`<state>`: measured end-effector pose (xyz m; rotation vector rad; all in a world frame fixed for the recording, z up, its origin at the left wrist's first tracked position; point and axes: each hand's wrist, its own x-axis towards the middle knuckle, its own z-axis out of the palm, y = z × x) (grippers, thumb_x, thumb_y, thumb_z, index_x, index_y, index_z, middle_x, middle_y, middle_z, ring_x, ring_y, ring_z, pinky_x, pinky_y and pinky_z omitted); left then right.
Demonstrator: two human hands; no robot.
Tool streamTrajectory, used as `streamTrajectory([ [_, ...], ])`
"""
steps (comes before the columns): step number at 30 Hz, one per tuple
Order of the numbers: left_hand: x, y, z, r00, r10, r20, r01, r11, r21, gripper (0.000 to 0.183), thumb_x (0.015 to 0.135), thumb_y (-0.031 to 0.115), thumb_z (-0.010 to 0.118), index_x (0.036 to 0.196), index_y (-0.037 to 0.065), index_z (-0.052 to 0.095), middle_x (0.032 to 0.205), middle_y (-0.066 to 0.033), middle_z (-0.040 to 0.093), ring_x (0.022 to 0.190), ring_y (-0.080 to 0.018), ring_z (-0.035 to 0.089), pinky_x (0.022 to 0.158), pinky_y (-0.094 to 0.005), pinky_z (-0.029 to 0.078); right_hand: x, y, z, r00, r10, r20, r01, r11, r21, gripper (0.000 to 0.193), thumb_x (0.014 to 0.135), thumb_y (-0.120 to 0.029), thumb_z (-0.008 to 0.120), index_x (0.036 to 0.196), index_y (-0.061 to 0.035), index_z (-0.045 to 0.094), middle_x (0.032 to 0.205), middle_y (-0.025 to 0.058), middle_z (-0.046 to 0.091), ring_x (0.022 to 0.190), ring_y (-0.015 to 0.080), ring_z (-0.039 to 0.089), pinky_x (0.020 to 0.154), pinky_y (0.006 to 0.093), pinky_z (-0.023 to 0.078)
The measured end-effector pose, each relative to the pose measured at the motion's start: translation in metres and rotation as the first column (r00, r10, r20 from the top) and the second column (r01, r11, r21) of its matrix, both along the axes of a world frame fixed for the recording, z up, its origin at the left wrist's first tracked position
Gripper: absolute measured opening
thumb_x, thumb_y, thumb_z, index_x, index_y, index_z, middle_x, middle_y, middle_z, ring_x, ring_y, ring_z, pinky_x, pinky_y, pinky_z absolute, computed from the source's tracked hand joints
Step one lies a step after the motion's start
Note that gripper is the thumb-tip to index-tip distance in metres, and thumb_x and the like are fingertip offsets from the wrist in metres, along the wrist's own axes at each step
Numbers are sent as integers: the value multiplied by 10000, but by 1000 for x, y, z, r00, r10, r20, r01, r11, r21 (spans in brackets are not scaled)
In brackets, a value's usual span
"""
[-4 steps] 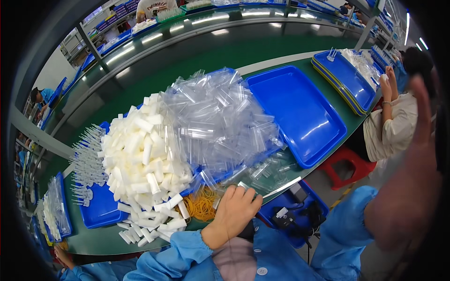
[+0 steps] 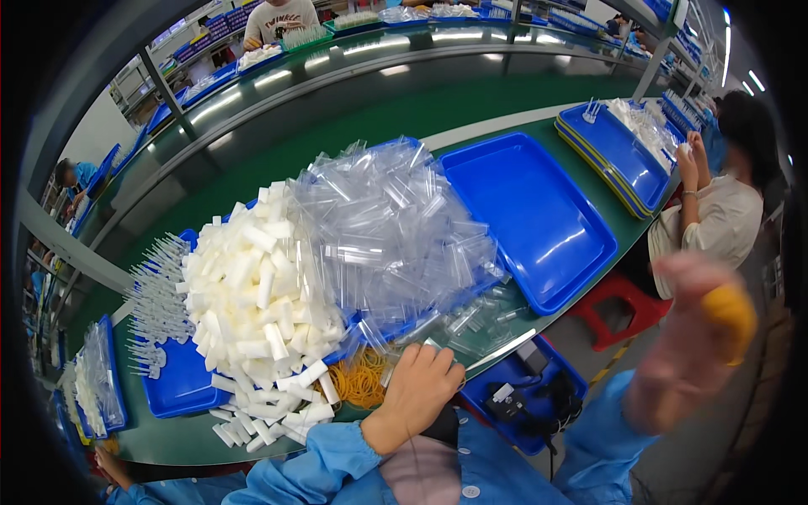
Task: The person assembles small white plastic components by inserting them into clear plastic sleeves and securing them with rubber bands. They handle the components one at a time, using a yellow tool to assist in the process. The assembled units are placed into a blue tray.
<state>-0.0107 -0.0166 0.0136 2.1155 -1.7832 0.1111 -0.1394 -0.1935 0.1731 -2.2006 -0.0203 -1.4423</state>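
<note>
Left hand (image 2: 421,385) curled at table (image 2: 181,442) edge by rubber bands (image 2: 358,379), grip hidden from me; right hand (image 2: 694,341) raised, blurred, can't tell. White cylinders (image 2: 265,286), clear tubes (image 2: 391,244) heaped loose: plenty left, finished share unclear.

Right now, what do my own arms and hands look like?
You wear loose blue sleeves, the left one gathered at the wrist. Your left hand is gloveless. Your right hand is blurred; a yellow-orange patch shows there, too unclear to identify.
</note>
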Motion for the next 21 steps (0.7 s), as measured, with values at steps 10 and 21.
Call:
streamTrajectory([
  [10,4,62,38,960,220,-171,-245,959,-144,179,662,186,726,827,183,656,737,23,491,709,-185,455,666,-334,329,-21,20,-157,738,6,-675,195,956,221,235,674,-66,730,901,-45,669,899,119,596,824,290,579,710,350,465],
  [21,22,92,26,833,545,-93,-552,813,-186,178,623,178,765,770,168,664,733,17,513,708,-197,459,689,-359,318,9,15,-178,763,-130,-633,170,985,4,154,674,-82,729,816,-66,670,872,62,588,815,254,548,698,360,421],
])
